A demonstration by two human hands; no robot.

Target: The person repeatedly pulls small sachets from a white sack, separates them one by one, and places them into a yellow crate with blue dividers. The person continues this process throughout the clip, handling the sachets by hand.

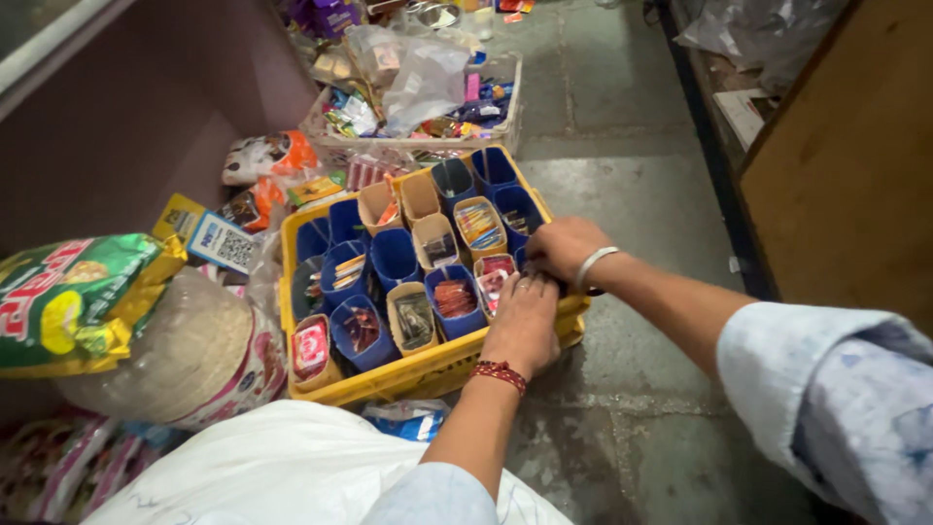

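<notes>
Yellow crate point(408, 374): both hands, left point(525, 326) and right point(564, 248), curl over its right edge.

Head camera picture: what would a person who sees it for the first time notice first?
The eye lands on the yellow plastic crate on the grey stone floor, packed with blue and beige cut-open cartons full of small packets. Both hands meet at its right edge: the left hand with a red thread wristband, the right hand with a silver bangle. At far left lies a green and yellow printed sack.
</notes>
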